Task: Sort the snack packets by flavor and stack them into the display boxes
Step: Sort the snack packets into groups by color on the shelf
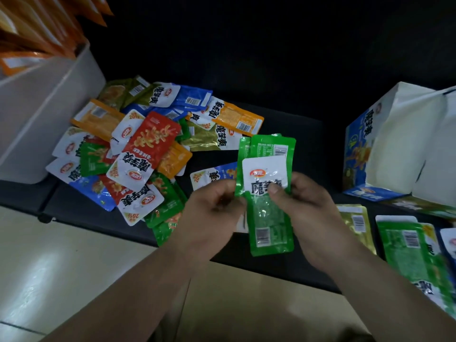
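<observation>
Between left hand and right hand, pinched a loose fan of green packets, pile off to the grip's left, display box to its right. Could have slid apart and dropped, being slick and misaligned.

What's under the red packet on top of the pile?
An orange packet sticks out on its right, a white-topped one on its left. What lies beneath the middle of the red packet is covered.

Noted both forearms bare, entering from the lower edge and converging toward centre. Found left hand back-up, fingers curled, pinching the left edge of the green packets. Found right hand opposite, thumb pressed on the front packet, fingers out of sight behind. Recorded hands level, close, not touching.
</observation>
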A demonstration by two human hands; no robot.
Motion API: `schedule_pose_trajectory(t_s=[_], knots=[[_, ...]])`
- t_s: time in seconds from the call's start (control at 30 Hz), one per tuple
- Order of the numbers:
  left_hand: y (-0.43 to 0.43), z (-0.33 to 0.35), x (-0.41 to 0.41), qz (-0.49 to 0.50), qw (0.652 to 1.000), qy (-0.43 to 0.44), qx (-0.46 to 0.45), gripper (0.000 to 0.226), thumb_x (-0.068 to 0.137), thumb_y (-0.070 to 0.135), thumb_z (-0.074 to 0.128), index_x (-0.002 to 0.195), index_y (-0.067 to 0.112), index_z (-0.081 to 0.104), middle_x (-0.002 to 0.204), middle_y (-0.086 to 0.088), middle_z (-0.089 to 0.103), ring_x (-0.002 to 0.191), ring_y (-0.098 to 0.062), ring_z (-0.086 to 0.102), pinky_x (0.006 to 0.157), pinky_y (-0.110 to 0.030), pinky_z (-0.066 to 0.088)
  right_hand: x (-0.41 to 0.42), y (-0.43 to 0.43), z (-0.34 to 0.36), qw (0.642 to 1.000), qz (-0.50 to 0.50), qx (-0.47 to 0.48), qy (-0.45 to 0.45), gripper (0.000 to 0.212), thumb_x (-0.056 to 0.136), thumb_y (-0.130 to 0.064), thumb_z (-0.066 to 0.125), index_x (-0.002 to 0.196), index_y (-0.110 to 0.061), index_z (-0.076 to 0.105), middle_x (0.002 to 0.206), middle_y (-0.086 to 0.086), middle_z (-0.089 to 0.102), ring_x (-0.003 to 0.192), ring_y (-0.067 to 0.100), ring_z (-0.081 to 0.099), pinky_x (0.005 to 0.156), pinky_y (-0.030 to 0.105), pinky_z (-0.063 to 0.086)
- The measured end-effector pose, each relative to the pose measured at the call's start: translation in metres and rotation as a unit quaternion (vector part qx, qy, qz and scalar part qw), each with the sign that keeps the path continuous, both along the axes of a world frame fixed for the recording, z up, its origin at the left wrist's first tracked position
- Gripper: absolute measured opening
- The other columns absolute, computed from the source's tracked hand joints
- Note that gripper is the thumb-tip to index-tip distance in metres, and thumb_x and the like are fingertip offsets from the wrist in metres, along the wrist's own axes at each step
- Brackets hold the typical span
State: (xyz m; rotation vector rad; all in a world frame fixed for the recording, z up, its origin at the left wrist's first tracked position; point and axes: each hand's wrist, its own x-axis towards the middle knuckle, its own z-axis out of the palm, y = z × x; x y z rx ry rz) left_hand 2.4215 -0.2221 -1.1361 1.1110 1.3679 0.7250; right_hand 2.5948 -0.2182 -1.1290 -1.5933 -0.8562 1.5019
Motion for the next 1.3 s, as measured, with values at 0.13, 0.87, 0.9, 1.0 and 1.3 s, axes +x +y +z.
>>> schedule_pose_trajectory(t_s=[0.13,0.87,0.9,1.0,1.3], knots=[[-0.002,-0.009,-0.010,0.084,0.996,0.010,-0.011,0.016,0.100,0.014,0.064,0.088,0.017,0.074,0.092,-0.022,0.072,0.094,-0.050,0.067,0.084,-0.067,0.057,0.006,0.003,-0.003,1.000,-0.022,-0.009,0.002,0.018,0.102,-0.013,0.063,0.115,-0.020,0.073,0.107,0.004,0.079,0.103,0.028,0.075,0.096,0.056,0.058],[-0.045,-0.004,0.042,-0.040,0.997,0.023,-0.059,0.022,0.102,0.016,0.060,0.097,0.027,0.078,0.082,-0.003,0.078,0.068,-0.025,0.073,0.061,-0.039,0.061,0.030,-0.073,0.003,0.987,-0.033,-0.011,-0.155,0.032,0.101,-0.031,0.064,0.079,-0.016,0.047,0.054,-0.010,0.044,0.050,0.005,0.040,0.049,0.025,0.034],[-0.047,-0.003,0.048,-0.062,0.996,0.035,-0.048,0.020,0.103,0.016,0.059,0.100,0.027,0.077,0.079,-0.002,0.077,0.063,-0.022,0.070,0.057,-0.033,0.058,0.033,-0.077,0.004,0.987,-0.030,-0.020,-0.160,0.031,0.102,-0.028,0.062,0.079,-0.015,0.046,0.055,-0.010,0.043,0.050,0.005,0.040,0.048,0.024,0.034],[-0.054,0.001,0.068,-0.048,0.998,0.026,-0.042,0.017,0.102,0.015,0.061,0.105,0.026,0.073,0.081,0.002,0.077,0.060,-0.014,0.069,0.052,-0.024,0.054,0.048,-0.082,0.018,0.987,-0.032,-0.039,-0.154,0.030,0.106,-0.034,0.054,0.088,-0.011,0.051,0.066,0.003,0.057,0.058,0.009,0.049,0.053,0.037,0.044],[-0.068,0.012,0.142,-0.108,0.994,-0.016,-0.009,0.032,0.093,0.002,0.071,0.101,0.032,0.070,0.084,0.005,0.077,0.069,-0.009,0.072,0.061,-0.033,0.056,0.126,-0.105,0.043,0.980,0.010,-0.066,-0.189,0.013,0.093,-0.027,0.069,0.105,-0.022,0.063,0.088,-0.005,0.075,0.079,0.011,0.072,0.064,0.031,0.058]])
